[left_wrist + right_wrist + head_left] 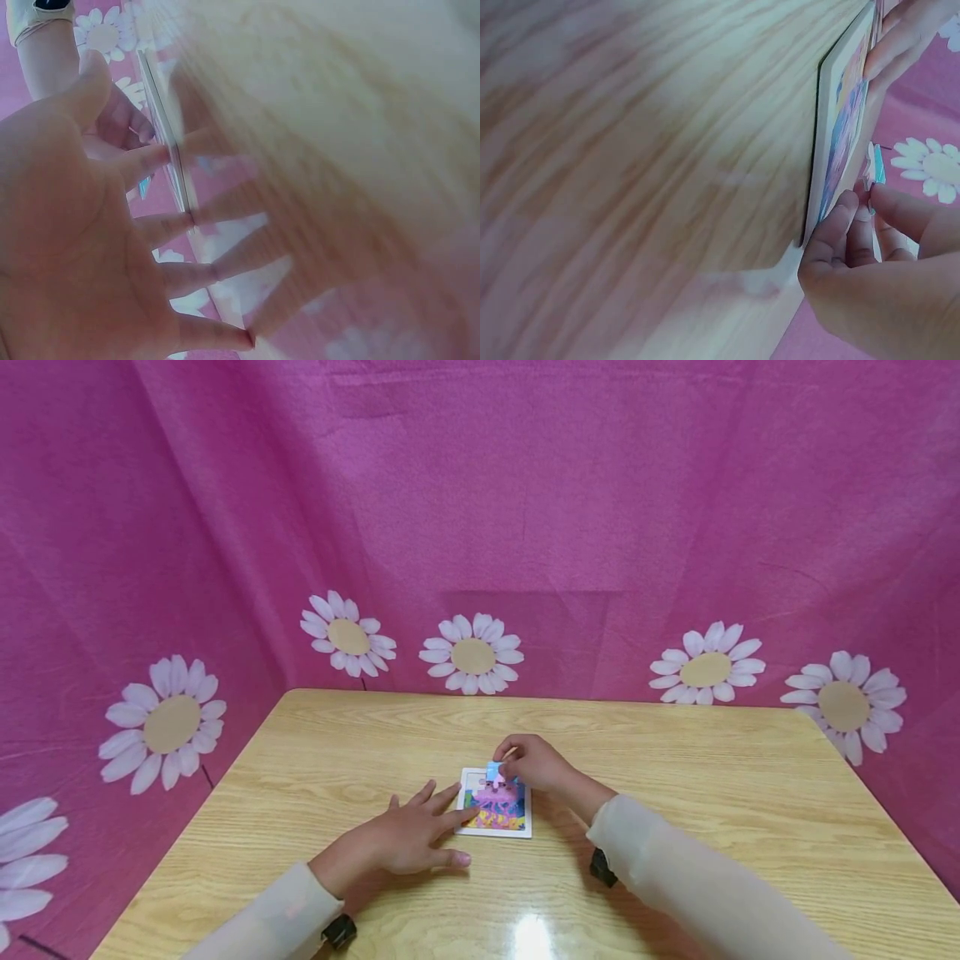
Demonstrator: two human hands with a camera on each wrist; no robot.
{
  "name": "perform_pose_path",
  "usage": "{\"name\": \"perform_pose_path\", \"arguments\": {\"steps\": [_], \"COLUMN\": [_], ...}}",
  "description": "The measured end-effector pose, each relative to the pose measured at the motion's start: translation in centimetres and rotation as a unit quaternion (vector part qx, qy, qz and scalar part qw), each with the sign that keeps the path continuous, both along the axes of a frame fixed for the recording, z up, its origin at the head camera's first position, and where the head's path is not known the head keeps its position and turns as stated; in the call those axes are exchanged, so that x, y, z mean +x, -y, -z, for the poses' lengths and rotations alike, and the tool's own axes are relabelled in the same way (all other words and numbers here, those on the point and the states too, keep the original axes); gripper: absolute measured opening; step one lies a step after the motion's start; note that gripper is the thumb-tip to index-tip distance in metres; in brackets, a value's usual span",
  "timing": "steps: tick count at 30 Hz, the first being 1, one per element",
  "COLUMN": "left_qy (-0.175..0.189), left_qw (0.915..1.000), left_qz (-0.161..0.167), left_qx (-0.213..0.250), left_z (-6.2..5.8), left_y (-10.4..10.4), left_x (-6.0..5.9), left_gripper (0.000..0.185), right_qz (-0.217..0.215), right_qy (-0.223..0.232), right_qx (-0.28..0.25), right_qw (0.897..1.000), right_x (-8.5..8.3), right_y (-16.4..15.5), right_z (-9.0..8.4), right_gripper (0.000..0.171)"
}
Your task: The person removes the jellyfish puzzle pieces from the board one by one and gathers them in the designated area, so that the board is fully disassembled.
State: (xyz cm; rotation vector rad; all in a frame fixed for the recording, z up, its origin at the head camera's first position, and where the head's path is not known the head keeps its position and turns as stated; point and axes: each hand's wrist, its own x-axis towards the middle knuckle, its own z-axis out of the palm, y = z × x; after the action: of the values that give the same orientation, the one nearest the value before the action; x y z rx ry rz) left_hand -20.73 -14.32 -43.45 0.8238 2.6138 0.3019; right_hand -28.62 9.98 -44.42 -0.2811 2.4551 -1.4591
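A small square jigsaw puzzle (498, 817) with a white frame lies on the wooden table, showing a pink jellyfish over yellow and blue. Spread and straight, the fingers of my left hand (408, 837) reach over its left side, one fingertip on the picture. At the puzzle's upper edge my right hand (536, 763) pinches a light blue and pink puzzle piece (493, 772) between thumb and fingers. In the right wrist view that puzzle piece (877, 165) stands tilted up off the board. Part of the puzzle's top right is hidden behind my right hand.
The wooden table (337, 735) reaches out on all sides of the puzzle. A pink cloth (480, 510) with white daisies hangs behind its far edge and along the left. Black straps or devices sit at both wrists, below the pale sleeves (675, 868).
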Motion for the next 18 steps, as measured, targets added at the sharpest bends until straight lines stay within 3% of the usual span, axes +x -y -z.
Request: {"name": "perform_pose_path", "arguments": {"steps": [18], "left_qy": [0.004], "left_qw": [1.0000], "left_qz": [-0.002], "left_qx": [0.001], "left_z": [-0.1], "left_y": [-0.1], "left_x": [0.1], "left_gripper": [0.077], "right_qz": [0.012], "right_qy": [0.013], "right_qx": [-0.021], "right_qw": [1.000], "right_x": [0.2], "right_y": [-4.1], "right_z": [0.3], "right_gripper": [0.009]}}
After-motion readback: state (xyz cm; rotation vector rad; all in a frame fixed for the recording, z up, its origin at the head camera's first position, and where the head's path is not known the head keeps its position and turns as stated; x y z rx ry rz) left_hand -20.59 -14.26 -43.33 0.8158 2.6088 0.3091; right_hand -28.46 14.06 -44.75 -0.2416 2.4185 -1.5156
